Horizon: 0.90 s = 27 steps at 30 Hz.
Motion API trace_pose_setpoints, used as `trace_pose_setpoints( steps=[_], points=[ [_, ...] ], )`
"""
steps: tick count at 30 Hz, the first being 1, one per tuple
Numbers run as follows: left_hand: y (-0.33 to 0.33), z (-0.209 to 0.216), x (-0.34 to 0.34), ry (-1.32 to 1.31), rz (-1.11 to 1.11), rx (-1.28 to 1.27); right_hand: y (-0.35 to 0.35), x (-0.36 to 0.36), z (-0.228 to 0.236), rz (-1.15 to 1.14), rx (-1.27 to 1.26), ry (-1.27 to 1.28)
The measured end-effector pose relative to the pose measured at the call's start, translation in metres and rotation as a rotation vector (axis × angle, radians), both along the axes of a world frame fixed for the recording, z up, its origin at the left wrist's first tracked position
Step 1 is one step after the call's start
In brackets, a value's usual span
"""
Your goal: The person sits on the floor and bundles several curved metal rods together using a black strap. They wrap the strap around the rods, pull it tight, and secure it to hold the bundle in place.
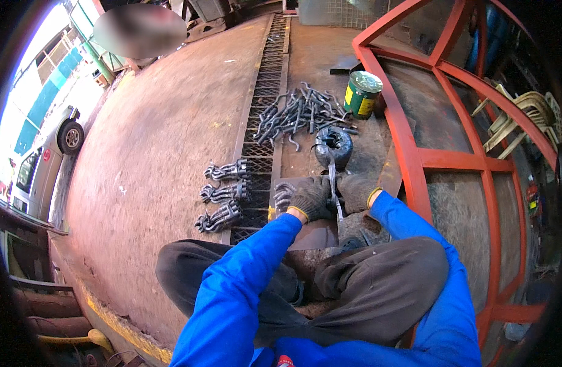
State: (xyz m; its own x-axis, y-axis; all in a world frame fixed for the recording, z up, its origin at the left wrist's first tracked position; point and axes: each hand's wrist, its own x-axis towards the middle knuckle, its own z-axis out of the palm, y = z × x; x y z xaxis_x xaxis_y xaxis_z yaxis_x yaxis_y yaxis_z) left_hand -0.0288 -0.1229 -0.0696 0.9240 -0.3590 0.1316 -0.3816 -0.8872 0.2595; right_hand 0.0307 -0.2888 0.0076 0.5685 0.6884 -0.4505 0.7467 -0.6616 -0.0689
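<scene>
My left hand [313,199], in a dark grey work glove, closes around a bundle of bent metal rods [284,194], whose curved ends stick out to its left. My right hand [356,193], gloved too, is closed beside a shiny plastic strip [333,177]; its fingertips are partly hidden. The strip runs from a dark, wrapped roll [333,147] just beyond my hands, down between both gloves. To the left lie three tied bundles of bent rods [225,192]. A loose heap of bent rods [302,113] is spread farther away.
A green and yellow can [362,95] stands right of the heap. Red metal framing [449,160] rises along my right side. A metal floor grating [270,79] runs away from me. Plastic chairs [522,116] sit behind the framing. A vehicle [42,162] is at far left.
</scene>
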Motion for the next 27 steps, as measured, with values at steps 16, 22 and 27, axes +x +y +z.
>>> trace_pose_setpoints(
  steps=[16, 22, 27],
  points=[
    [0.091, 0.053, 0.012, 0.189, -0.065, 0.171, -0.005, 0.005, -0.013, 0.002, -0.014, -0.008],
    [0.118, 0.068, 0.011, 0.616, 0.365, -0.141, -0.011, 0.004, -0.017, -0.029, 0.085, -0.014],
    [0.118, 0.045, -0.003, 0.593, 0.224, -0.318, -0.006, 0.005, -0.016, -0.042, 0.062, 0.000]
  ],
)
